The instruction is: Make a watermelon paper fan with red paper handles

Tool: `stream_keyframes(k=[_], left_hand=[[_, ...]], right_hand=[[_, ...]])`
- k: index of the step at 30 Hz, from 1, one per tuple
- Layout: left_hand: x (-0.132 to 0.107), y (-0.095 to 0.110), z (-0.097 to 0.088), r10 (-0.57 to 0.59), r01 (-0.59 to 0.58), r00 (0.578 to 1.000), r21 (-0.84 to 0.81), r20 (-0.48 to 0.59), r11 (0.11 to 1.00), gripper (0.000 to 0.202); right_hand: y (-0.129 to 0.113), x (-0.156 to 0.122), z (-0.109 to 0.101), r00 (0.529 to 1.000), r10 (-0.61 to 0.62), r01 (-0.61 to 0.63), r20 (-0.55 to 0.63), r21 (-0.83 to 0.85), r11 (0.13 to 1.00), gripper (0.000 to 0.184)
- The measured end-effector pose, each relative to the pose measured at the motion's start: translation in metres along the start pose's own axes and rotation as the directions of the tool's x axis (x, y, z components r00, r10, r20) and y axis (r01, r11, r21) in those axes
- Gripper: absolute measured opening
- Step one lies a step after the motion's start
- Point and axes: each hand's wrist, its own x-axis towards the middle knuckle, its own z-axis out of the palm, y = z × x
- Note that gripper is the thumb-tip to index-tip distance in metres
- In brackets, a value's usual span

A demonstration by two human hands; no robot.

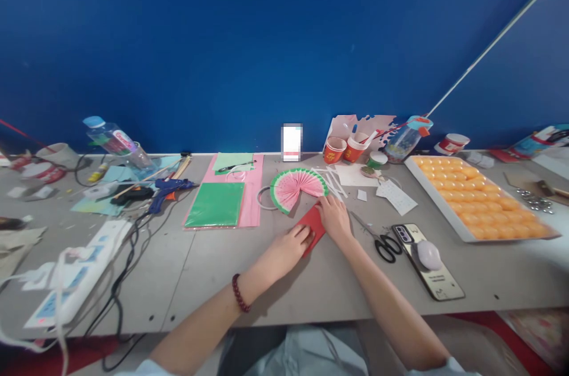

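Note:
A narrow strip of folded red paper (315, 223) lies slantwise on the table between my two hands. My left hand (284, 252), with a dark red bead bracelet at the wrist, holds its near part, the fingers bent over the top. At the far right end, my right hand (334, 219) is closed on the strip's edge, its fingertips partly hidden. Just beyond the hands sits a pleated paper fan (297, 187), pink with a green rim and dark specks like a watermelon. Black-handled scissors (386, 245) lie right of my right hand.
To the left are a pack of green paper (216, 205), a blue glue gun (166, 193), a white power strip (82, 272) with cables, and a tilted bottle (118, 142). To the right are paper cups (335, 149), a phone (438, 281) and a tray of orange balls (478, 195).

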Motion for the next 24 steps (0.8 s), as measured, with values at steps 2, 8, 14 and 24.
stream_keyframes(k=[2,8,14,24], left_hand=[[-0.005,0.002,0.004,-0.008,0.009,1.000,-0.041,0.014,0.999,0.051],[-0.016,-0.001,0.009,0.022,-0.012,0.999,-0.232,0.041,0.973,0.091],[-0.018,-0.005,0.008,0.021,-0.014,1.000,-0.297,0.020,0.955,0.087],[-0.018,0.000,0.011,0.004,-0.015,0.999,-0.310,-0.037,0.951,0.087]], right_hand=[[-0.001,0.000,0.000,1.000,0.005,-0.005,-0.006,-0.001,1.000,0.014],[-0.002,-0.001,-0.001,0.999,0.015,-0.015,-0.035,0.005,1.000,0.014],[-0.009,-0.010,-0.024,0.996,0.011,-0.009,-0.086,0.026,1.000,0.023],[-0.023,-0.085,-0.031,0.894,-0.426,0.399,0.139,0.183,0.898,0.058]])
